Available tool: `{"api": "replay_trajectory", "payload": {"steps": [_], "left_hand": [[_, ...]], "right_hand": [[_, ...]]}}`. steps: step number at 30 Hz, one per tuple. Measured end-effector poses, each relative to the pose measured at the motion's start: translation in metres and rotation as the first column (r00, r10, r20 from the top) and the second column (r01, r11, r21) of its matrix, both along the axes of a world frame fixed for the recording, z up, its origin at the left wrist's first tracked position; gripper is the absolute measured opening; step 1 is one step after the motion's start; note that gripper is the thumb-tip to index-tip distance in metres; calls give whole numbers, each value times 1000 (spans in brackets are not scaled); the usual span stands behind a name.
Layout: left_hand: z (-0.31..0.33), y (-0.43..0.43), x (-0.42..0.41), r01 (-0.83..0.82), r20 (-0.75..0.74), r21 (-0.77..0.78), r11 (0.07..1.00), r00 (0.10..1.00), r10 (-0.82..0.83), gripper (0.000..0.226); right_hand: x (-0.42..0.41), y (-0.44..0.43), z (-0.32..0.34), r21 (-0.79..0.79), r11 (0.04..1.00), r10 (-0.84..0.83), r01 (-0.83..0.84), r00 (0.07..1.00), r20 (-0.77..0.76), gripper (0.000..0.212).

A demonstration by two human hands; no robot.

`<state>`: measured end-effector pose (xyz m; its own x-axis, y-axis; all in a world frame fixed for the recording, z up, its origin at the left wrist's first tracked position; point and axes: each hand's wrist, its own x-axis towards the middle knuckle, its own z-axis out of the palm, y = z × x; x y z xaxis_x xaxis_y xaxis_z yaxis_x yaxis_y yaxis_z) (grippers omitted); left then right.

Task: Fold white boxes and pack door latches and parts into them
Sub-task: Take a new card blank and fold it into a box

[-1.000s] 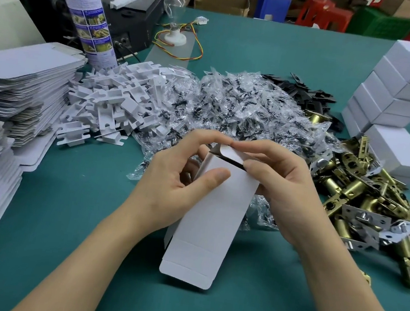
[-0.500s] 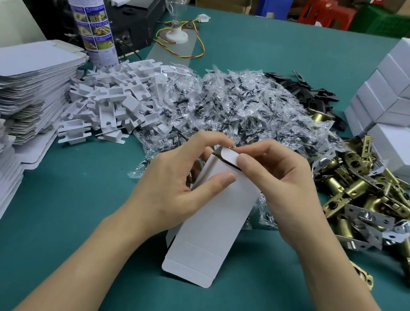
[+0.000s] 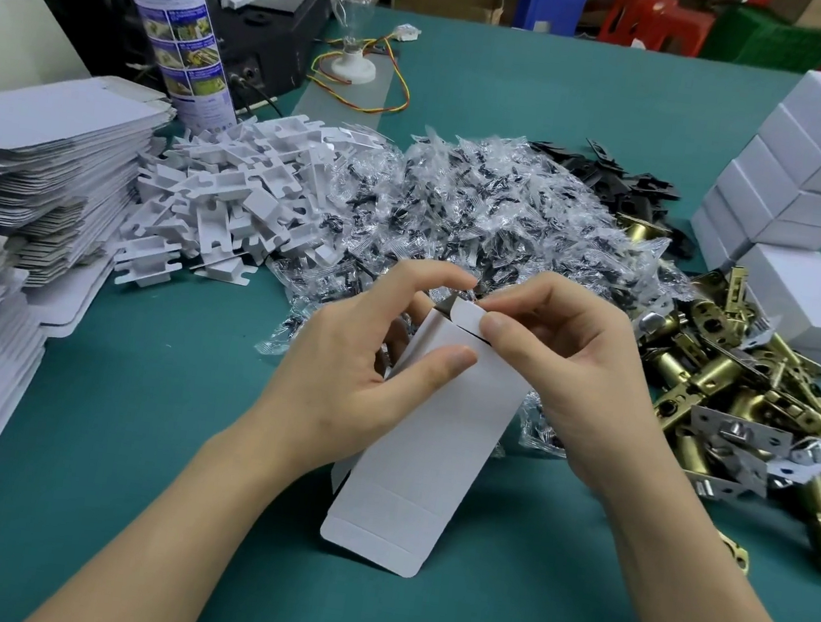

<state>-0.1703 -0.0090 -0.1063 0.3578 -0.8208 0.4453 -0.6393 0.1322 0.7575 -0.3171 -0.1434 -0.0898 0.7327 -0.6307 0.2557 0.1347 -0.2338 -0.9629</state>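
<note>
A white cardboard box (image 3: 425, 447) is held upright over the green table, its lower flap hanging unfolded. My left hand (image 3: 354, 376) grips its left side, thumb across the front panel and fingers curled over the top. My right hand (image 3: 566, 376) pinches the small top flap at the box's far end. Brass door latches (image 3: 729, 396) lie heaped to the right. A mound of clear bagged screw packets (image 3: 461, 219) sits behind the hands, with white card inserts (image 3: 225, 200) to its left and black plates (image 3: 616, 176) at the back.
Stacks of flat box blanks (image 3: 27, 170) fill the left edge. Folded white boxes (image 3: 818, 174) are piled at the right. A spray can (image 3: 175, 18), a dark machine (image 3: 259, 8) and a light bulb (image 3: 353, 24) on a wired base stand at the back.
The box has been lifted slightly and my right thumb has pressed the top flap further down toward the opening. Both hands stay on the box.
</note>
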Motion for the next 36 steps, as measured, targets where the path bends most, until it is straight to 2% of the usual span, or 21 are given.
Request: {"api": "replay_trajectory", "payload": {"steps": [8, 16, 25, 32, 36], "left_hand": [[1, 1, 0, 31, -30, 5, 1000, 999, -31, 37], [-1, 1, 2, 31, -25, 20, 999, 999, -31, 36], [0, 1, 1, 62, -45, 14, 998, 997, -61, 26], [1, 2, 3, 76, -23, 87, 993, 997, -74, 32], [3, 1, 1, 72, -109, 113, 991, 992, -60, 34]], "right_hand": [[-1, -1, 0, 21, 1000, 21, -22, 1000, 10, 7], [0, -2, -1, -27, 999, 37, -37, 999, -15, 2], [-3, -2, 1, -86, 995, 44, -46, 999, -23, 6], [-4, -3, 1, -123, 992, 3, -11, 998, -64, 3], [-5, -3, 2, -110, 994, 5, -14, 997, -83, 3]]}}
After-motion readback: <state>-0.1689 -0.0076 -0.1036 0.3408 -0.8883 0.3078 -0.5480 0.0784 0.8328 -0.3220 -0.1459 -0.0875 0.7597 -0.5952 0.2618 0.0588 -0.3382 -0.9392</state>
